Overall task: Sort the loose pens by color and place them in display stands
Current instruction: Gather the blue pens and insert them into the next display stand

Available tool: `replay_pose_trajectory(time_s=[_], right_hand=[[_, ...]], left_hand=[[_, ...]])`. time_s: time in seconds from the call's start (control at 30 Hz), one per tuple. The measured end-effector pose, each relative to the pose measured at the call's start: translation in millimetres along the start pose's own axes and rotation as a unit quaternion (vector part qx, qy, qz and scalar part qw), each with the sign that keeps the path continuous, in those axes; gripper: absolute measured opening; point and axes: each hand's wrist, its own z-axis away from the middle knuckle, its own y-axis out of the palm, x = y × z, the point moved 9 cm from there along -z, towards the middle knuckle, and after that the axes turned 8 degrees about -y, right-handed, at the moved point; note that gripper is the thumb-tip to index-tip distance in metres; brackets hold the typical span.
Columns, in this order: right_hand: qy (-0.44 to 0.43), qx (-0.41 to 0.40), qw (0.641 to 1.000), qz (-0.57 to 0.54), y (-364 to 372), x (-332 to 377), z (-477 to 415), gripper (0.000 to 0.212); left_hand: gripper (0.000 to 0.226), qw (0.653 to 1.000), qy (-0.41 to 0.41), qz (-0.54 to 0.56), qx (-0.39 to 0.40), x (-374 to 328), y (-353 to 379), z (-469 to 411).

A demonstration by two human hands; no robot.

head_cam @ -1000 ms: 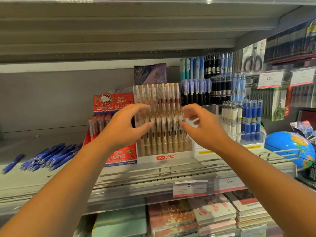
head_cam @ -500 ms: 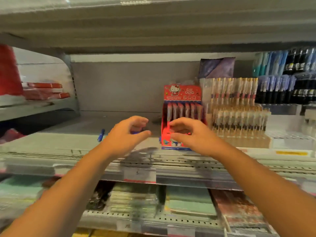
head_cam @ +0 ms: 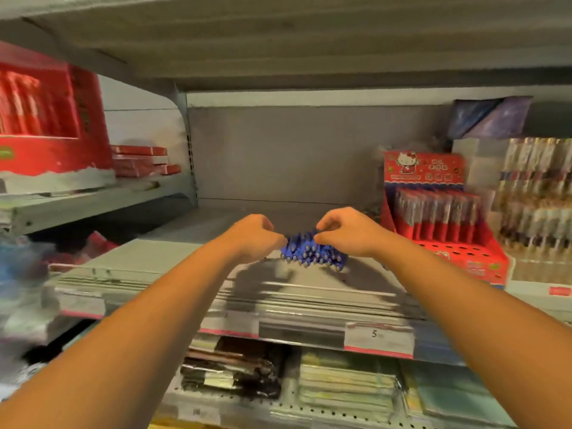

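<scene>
A grey metal shelf (head_cam: 173, 267) crosses mid-frame. On it lie a bunch of blue pens (head_cam: 312, 253) at centre and a red display stand (head_cam: 458, 243) toward the right.

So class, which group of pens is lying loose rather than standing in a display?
The blue pens, heaped flat on the shelf between both hands; the others stand upright in displays.

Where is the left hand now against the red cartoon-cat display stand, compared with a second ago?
Yes, it moved. The left hand went leftward, from in front of the red cartoon-cat display stand to the pile of blue pens.
</scene>
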Motion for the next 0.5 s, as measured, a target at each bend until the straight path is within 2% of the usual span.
replay_pose_trajectory(time_s=[0.17, 0.23, 0.33, 0.5], right_hand=[[0.057, 0.074, 0.992, 0.088, 19, -23, -49, 0.033], [0.097, 0.132, 0.98, 0.112, 30, -37, -64, 0.036], [0.139, 0.209, 0.958, 0.136, 46, -54, -81, 0.031], [0.167, 0.24, 0.954, 0.067, 57, -60, -98, 0.016]], left_hand=[[0.04, 0.988, -0.117, -0.064, 0.079, 37, 20, -52], [0.047, 0.984, -0.126, -0.093, 0.09, 38, 25, -71], [0.043, 0.98, -0.14, -0.055, 0.133, 34, 40, -95], [0.06, 0.956, -0.133, -0.044, 0.259, 11, 71, -111]])
